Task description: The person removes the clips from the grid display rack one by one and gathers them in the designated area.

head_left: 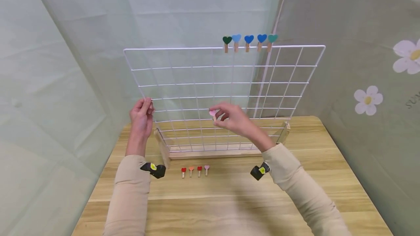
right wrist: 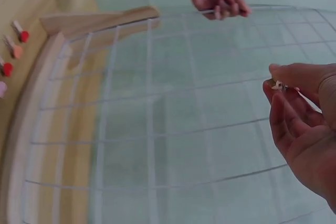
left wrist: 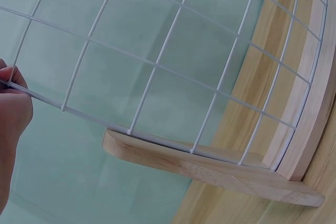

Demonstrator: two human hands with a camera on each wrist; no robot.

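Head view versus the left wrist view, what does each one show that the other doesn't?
Only the head view shows the five heart clips on the grid's top edge, four more clips on the table, and the right hand pinching a pink heart clip. Only the left wrist view shows the wooden foot close up. Both show the white wire grid and the left hand gripping its left edge.

I see a makeshift recording booth: pale green flower-printed fabric sheets (head_left: 367, 83) curtain off a light wooden table (head_left: 229, 196) on three sides.
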